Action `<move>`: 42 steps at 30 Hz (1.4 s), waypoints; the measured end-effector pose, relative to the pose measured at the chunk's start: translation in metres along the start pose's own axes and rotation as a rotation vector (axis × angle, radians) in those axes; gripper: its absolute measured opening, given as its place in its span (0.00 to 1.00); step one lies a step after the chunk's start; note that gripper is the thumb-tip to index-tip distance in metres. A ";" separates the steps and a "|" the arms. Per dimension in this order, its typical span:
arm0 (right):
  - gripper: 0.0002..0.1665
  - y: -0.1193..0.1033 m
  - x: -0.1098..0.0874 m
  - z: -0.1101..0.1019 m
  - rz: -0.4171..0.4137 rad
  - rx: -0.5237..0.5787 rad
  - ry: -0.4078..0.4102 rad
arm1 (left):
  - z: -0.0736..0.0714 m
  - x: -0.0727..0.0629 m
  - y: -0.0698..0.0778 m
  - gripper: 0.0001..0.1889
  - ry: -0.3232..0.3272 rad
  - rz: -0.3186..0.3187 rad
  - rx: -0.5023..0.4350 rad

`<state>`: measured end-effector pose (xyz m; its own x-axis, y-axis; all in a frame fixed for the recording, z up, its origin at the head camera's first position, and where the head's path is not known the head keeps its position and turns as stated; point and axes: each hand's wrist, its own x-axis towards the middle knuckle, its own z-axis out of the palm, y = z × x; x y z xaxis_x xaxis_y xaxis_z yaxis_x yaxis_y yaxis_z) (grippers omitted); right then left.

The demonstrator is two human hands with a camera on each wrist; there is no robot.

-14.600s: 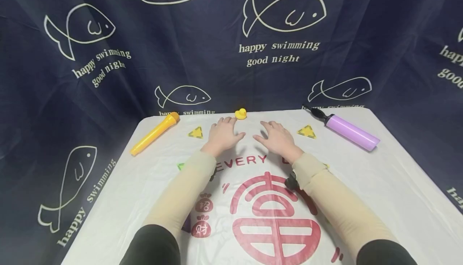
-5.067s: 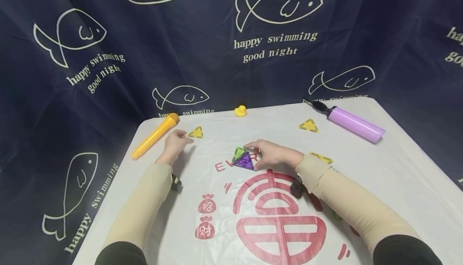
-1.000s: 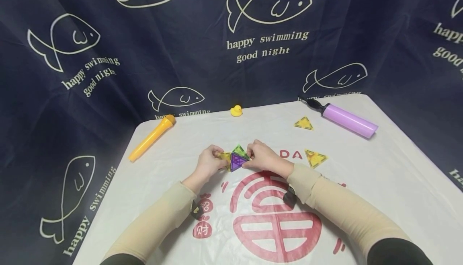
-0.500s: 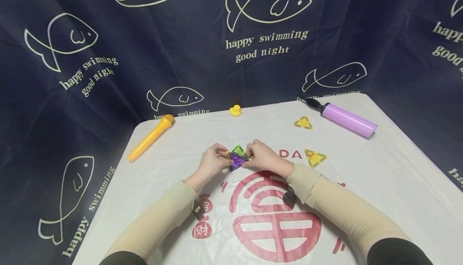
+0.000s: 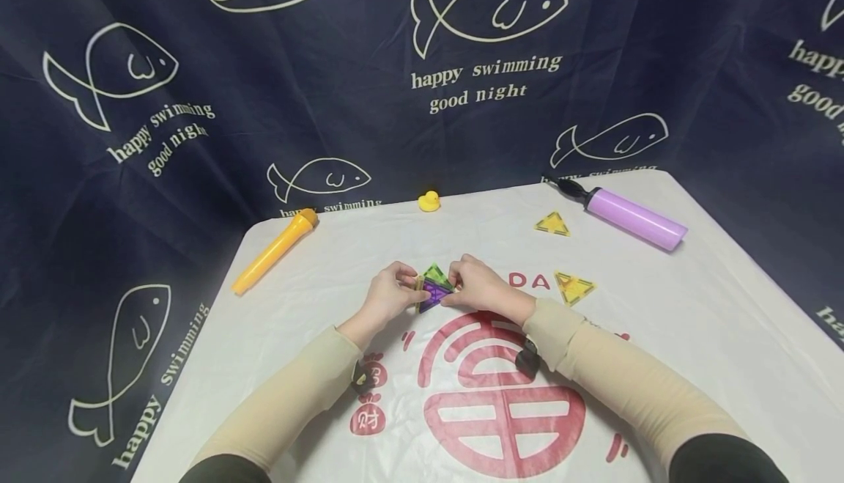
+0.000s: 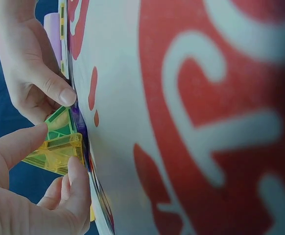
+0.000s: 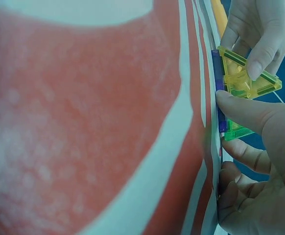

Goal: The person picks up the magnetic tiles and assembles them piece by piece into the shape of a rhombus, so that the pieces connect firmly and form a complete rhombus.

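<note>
A purple triangular magnetic tile (image 5: 432, 294) lies flat on the white tablecloth, and a green one (image 5: 435, 274) leans up along its far side. My left hand (image 5: 389, 291) pinches a yellow triangular magnetic tile (image 6: 54, 155) between thumb and fingers. The yellow piece stands tilted up at the purple tile's left edge, close against the green tile (image 7: 238, 132). From the other side my right hand (image 5: 478, 283) holds the purple and green pair, its thumb (image 7: 243, 108) on the purple tile and its fingers by the green one.
Two more yellow triangular tiles, a far one (image 5: 552, 224) and a nearer one (image 5: 575, 288), lie to the right. A purple hand pump (image 5: 636, 219) sits at back right, a yellow toy microphone (image 5: 273, 254) at left. A rubber duck (image 5: 429, 201) is at the back edge, before a dark curtain (image 5: 369, 87).
My left hand has brought the yellow tile from the back left to the purple and green pair and turned it upright against them. In the last half second the hands barely moved.
</note>
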<state>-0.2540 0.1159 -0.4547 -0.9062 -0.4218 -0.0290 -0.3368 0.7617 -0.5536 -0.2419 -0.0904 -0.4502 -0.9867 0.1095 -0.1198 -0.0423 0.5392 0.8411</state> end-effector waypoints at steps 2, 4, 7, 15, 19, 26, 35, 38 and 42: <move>0.21 -0.001 0.000 -0.001 0.004 0.002 -0.001 | 0.000 0.000 0.000 0.25 -0.004 -0.004 0.001; 0.21 -0.002 -0.001 -0.001 0.008 0.002 -0.002 | 0.000 0.001 0.001 0.25 -0.008 -0.006 0.007; 0.21 -0.002 -0.001 -0.001 0.011 0.002 -0.004 | 0.000 0.001 0.001 0.25 -0.012 -0.007 0.021; 0.21 -0.001 0.000 0.000 -0.002 0.001 0.000 | 0.000 0.000 0.002 0.25 -0.018 -0.020 0.044; 0.21 0.000 0.001 0.001 -0.018 0.005 0.006 | -0.001 -0.002 0.005 0.25 -0.019 -0.026 0.051; 0.21 -0.001 -0.001 -0.001 -0.015 0.007 0.008 | 0.000 0.000 0.002 0.24 -0.020 -0.025 0.053; 0.21 0.000 0.000 0.000 -0.011 0.000 0.006 | 0.001 0.001 0.001 0.29 -0.030 -0.005 0.073; 0.21 0.000 0.000 0.000 -0.008 -0.002 0.005 | 0.001 0.001 0.000 0.31 -0.040 -0.001 0.072; 0.21 0.000 0.000 0.001 -0.006 0.001 0.003 | 0.001 0.001 0.000 0.30 -0.040 -0.004 0.081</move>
<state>-0.2536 0.1155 -0.4551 -0.9050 -0.4248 -0.0227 -0.3422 0.7587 -0.5544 -0.2425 -0.0895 -0.4503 -0.9794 0.1397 -0.1455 -0.0317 0.6057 0.7951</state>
